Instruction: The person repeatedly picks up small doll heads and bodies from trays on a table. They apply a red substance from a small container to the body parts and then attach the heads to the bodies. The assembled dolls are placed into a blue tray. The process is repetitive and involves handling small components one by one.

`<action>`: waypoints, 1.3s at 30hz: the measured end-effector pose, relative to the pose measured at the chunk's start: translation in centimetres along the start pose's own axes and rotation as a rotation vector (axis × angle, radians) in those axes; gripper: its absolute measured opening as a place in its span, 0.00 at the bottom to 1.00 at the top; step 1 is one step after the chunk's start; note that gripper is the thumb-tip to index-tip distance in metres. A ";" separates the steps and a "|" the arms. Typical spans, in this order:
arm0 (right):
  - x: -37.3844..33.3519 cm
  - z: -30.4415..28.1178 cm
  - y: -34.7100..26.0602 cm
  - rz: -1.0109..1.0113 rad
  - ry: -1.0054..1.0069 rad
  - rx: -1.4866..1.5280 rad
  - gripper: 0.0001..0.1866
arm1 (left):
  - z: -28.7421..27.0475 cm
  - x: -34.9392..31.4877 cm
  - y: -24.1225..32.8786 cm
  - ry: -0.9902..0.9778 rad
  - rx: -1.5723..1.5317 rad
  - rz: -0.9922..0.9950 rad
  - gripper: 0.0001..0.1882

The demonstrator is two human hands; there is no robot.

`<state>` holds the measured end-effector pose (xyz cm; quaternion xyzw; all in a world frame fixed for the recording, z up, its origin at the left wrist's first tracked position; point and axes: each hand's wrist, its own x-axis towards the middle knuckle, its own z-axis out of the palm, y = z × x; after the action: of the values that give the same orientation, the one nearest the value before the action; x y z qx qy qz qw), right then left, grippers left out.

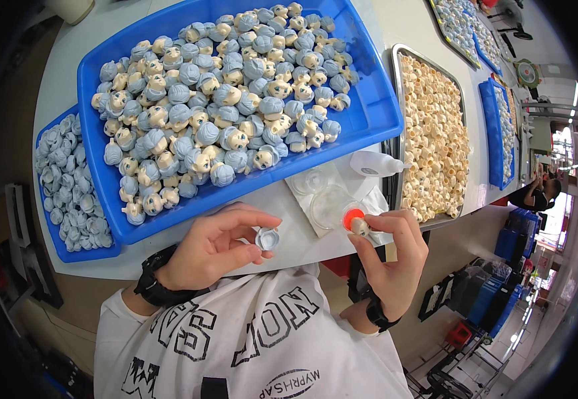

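My left hand (pixel 217 243) pinches a pale blue doll hair piece (pixel 268 239), its hollow side showing, just in front of the large blue tray (pixel 236 188). Between the thumb and fingers of my right hand (pixel 395 261) is a small cream doll head (pixel 360 227). That head is right beside a small dish with a red-orange inside (pixel 351 215); whether they touch I cannot tell. Heaped in the large tray are doll heads (pixel 226 96) with blue hair on them. Loose blue hair pieces (pixel 69 179) fill a smaller blue tray (pixel 107 254) at the left.
A metal tray (pixel 397 63) of bare cream heads (pixel 433 133) stands right of the large tray. A white squeeze bottle (pixel 375 163) lies near clear round dishes (pixel 329 205) on a white cloth. Further blue trays (pixel 494 133) line the right side; another person (pixel 540 197) is beyond.
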<state>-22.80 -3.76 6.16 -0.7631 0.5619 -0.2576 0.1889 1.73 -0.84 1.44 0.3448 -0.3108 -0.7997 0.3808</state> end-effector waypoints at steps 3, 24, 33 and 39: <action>-0.5 0.1 0.2 0.022 0.020 0.045 0.15 | 0.1 -0.1 -0.1 0.026 -0.062 0.022 0.20; -0.3 4.2 -3.3 -0.283 -0.092 0.519 0.18 | -0.6 0.1 -1.1 -0.080 0.038 0.248 0.19; -0.4 4.4 -3.3 -0.317 -0.147 0.455 0.19 | -0.9 -0.1 -1.1 -0.134 0.142 0.326 0.19; -0.4 4.5 -3.7 -0.366 -0.137 0.353 0.24 | -0.5 -0.6 -0.7 -0.038 -0.131 0.141 0.28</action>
<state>-17.34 -2.29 4.70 -0.8229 0.3468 -0.3293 0.3070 2.13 -0.09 0.89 0.2810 -0.2887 -0.7958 0.4520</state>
